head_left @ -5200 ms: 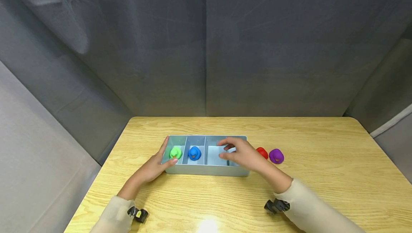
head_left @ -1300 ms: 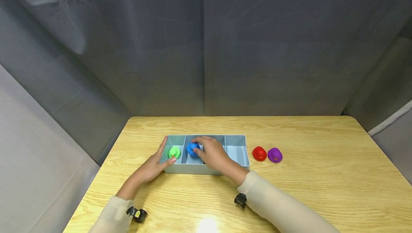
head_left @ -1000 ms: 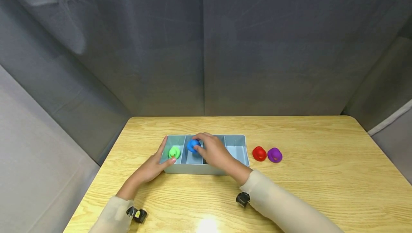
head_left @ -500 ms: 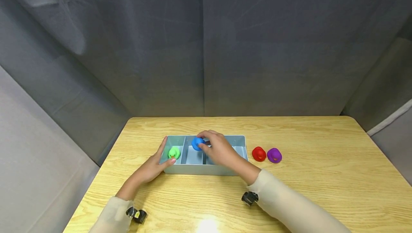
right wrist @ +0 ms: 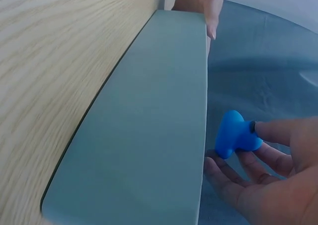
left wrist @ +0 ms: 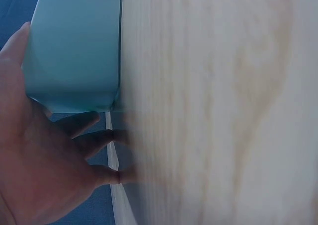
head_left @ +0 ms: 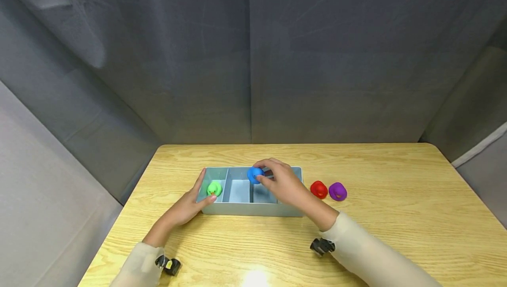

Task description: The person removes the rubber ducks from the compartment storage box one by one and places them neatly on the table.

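Observed table (head_left: 396,190) beneath tray (head_left: 245,209). Found left hand (head_left: 190,205) against tray's left end, with fingers apart. Found right hand (head_left: 284,182) above tray's right half, with fingers clamped on blue duck (head_left: 254,175), raised over tray's middle. Noted green duck (head_left: 214,189) in tray's leftmost compartment; logged red duck (head_left: 318,189) right of tray, purple duck (head_left: 338,191) beyond.

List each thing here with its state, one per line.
Grey-blue rectangular box: uncovered, resting on the wood-grain table.
Green toy duck: inside the leftmost compartment.
Blue toy duck: pinched in the right grip, aloft.
Red toy duck: on the table, outside the box.
Purple toy duck: resting beside the red duck.
Left grip: touching the box's left end.
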The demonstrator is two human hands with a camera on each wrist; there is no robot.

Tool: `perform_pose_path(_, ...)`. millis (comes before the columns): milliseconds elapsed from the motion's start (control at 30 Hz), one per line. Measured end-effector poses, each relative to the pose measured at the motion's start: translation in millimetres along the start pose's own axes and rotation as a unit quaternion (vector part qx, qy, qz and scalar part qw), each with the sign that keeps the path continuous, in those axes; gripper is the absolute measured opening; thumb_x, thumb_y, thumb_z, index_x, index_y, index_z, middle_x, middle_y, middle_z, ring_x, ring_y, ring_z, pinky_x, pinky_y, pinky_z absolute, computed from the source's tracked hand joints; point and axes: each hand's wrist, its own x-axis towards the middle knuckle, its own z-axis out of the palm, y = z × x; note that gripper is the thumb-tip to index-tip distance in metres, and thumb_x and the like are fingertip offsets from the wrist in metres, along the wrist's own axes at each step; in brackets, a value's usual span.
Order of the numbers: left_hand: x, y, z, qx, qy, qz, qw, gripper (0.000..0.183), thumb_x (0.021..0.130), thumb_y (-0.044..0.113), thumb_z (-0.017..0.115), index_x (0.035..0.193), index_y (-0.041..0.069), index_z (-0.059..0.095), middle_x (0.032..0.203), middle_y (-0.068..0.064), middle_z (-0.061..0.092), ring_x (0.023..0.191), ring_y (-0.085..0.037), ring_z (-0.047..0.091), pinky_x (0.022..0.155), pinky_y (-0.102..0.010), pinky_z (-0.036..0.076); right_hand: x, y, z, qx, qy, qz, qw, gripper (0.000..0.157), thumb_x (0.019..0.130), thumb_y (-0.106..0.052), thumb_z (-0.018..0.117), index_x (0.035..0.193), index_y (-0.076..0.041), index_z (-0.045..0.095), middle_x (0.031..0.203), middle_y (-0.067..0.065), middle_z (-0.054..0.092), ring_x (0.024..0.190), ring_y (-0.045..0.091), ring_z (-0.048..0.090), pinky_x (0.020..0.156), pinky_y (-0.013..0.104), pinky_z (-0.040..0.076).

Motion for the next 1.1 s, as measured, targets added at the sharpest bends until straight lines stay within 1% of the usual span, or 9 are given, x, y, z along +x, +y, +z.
perform_pose_path(233, 0.0, -1.1, -0.5, 0.006, 0.004, -0.007, 1.0000, 0.093, 0.102, 0.056, 0.056, 0.164, 0.041, -0.012, 0.173, -0.014, 0.006, 0.152, -0.050, 0.022, 0.117, -0.071, 0.023, -9.8, 9.8, -14.7, 0.003, 0.013, -0.013, 1.000, 0.033, 0.096, -0.007, 0.074, 0.128, -0.005, 0.068, 0.125, 0.011, 0.067, 0.107, 0.031, 0.071, 0.093, 0.043, 0.059)
perform_pose_path(567, 0.6, -2.2, 0.9, 0.004, 0.003, 0.001, 1.0000, 0.092, 0.103, 0.055, 0.056, 0.163, 0.042, -0.013, 0.173, -0.012, 0.004, 0.152, -0.050, 0.022, 0.116, -0.072, 0.023, -24.5, 23.2, -34.1, 0.000, 0.020, -0.017, 1.000, 0.032, 0.098, -0.007, 0.071, 0.130, -0.005, 0.067, 0.123, 0.011, 0.067, 0.110, 0.033, 0.070, 0.094, 0.044, 0.058)
perform_pose_path(733, 1.4, -2.1, 1.0, 0.004, 0.003, 0.004, 1.0000, 0.092, 0.103, 0.054, 0.056, 0.163, 0.042, -0.013, 0.173, -0.012, 0.005, 0.152, -0.050, 0.022, 0.117, -0.071, 0.022, -33.4, 29.6, -46.5, -0.003, 0.026, -0.012, 1.000, 0.031, 0.098, -0.006, 0.071, 0.129, -0.004, 0.067, 0.122, 0.010, 0.067, 0.111, 0.032, 0.070, 0.092, 0.044, 0.059)
perform_pose_path(1100, 0.8, -1.2, 0.3, 0.000, 0.003, 0.006, 1.0000, 0.092, 0.103, 0.054, 0.056, 0.164, 0.041, -0.012, 0.173, -0.011, 0.005, 0.152, -0.049, 0.023, 0.117, -0.071, 0.023, -54.1, 47.9, -66.4, -0.023, 0.035, -0.002, 0.999, 0.033, 0.098, -0.003, 0.069, 0.131, -0.004, 0.065, 0.125, 0.011, 0.066, 0.115, 0.034, 0.068, 0.092, 0.042, 0.059)
